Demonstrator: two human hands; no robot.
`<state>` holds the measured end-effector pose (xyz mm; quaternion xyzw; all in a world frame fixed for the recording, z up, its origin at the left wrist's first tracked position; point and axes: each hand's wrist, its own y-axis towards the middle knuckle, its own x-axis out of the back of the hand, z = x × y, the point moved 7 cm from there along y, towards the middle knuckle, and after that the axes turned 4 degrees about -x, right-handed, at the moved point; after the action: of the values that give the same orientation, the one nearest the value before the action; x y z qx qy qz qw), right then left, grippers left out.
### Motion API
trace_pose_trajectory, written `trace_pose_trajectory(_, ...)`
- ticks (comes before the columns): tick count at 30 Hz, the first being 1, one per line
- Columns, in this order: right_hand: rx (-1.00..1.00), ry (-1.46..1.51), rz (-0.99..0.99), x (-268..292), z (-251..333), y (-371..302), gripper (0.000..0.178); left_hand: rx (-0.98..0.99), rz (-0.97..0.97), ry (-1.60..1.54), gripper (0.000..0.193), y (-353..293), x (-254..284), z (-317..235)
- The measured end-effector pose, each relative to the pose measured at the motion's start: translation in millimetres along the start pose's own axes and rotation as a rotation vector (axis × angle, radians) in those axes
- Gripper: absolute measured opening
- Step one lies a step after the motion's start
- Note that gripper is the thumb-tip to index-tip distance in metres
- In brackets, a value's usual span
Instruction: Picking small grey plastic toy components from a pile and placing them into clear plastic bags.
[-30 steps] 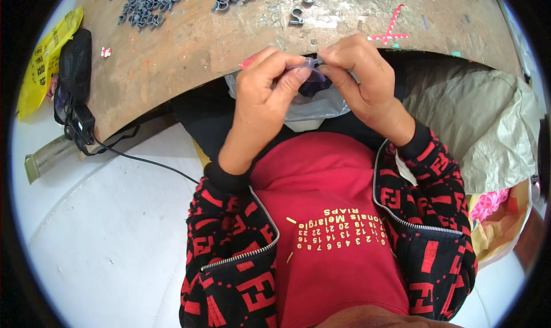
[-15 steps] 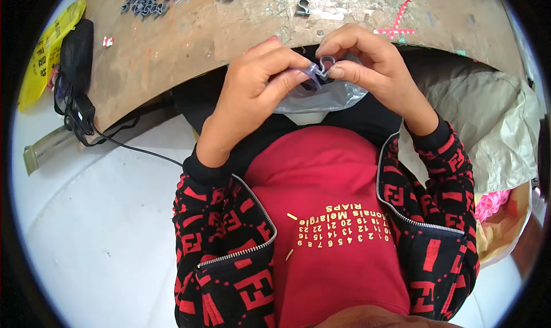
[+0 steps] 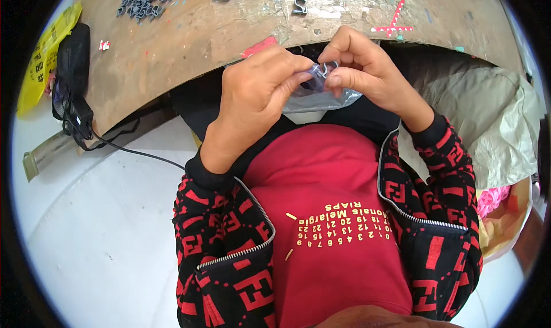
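Observation:
Just off the table's near edge, my two hands come together over a small job. My left hand (image 3: 255, 81) pinches a clear, purplish plastic piece (image 3: 314, 73); its full shape is hidden behind the fingers. Between thumb and fingers, my right hand (image 3: 367, 70) grips a small grey curved clip (image 3: 330, 67). The clip touches the clear piece, though how far they fit together I cannot tell. Beneath the hands lies a clear plastic bag (image 3: 321, 102) with dark things in it. A loose grey clip (image 3: 299, 6) rests on the table beyond them.
The worn wooden table (image 3: 201, 35) curves across the far side. On it are a heap of grey clips (image 3: 143, 1) and a cross of red dotted tape (image 3: 393, 28). At left are a yellow bag (image 3: 46, 64) and a black cable (image 3: 138, 150); at right, a beige cloth (image 3: 482, 115).
The grey clip has turned and lies closer against the clear piece. My right fingers have shifted slightly around it. The view has moved a little.

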<state>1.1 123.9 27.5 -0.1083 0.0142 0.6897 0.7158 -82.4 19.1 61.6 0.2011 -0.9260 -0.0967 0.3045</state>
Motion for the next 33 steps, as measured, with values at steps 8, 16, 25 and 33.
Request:
trace_pose_trajectory(8,-0.002,0.608,0.051,-12,-28,2,0.02,-0.322,-0.268,0.179,0.019,-5,2,-19)
trace_pose_trajectory(16,-0.052,-0.361,0.223,0,20,9,0.024,0.09,0.129,-0.246,0.011,-3,-8,3)
trace_pose_trajectory(25,-0.022,-0.418,0.238,-7,15,11,0.024,0.499,0.269,-0.837,0.01,-20,-32,26)
trace_pose_trajectory(33,-0.11,0.116,0.177,-8,-15,5,0.024,0.32,0.334,-0.607,0.009,-9,-23,14)
